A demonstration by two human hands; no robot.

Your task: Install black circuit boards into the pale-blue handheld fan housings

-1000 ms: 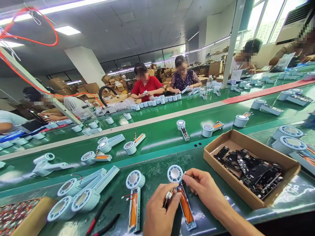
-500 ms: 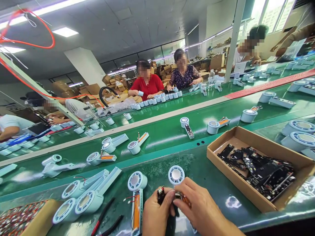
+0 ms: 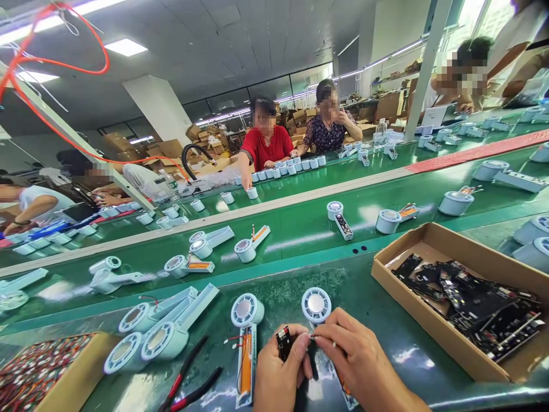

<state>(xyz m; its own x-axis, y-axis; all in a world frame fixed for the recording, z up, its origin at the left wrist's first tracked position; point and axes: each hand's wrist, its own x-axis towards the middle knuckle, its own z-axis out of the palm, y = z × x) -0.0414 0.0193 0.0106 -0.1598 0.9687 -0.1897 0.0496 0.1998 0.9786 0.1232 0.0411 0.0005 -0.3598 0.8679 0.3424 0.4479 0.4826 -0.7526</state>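
My left hand is closed around a small black circuit board, which stands up between thumb and fingers. Thumb and forefinger of my right hand pinch a small white connector against the left fingertips; its wire is mostly hidden. Just beyond and partly under both hands lies a light blue fan body with a round slotted head, its handle largely covered. To the left, a second fan body lies with an orange battery and thin wires in its open handle.
On the right stands a cardboard box of black circuit boards. Red-handled pliers, several fan bodies and a box of wires lie left. Ahead runs a green conveyor carrying fan parts; co-workers sit beyond.
The view has swung slightly left. My hands stay together, with the right fingers now closer to the left fingertips. Across the belt, a co-worker in red has lowered a light blue part onto it.
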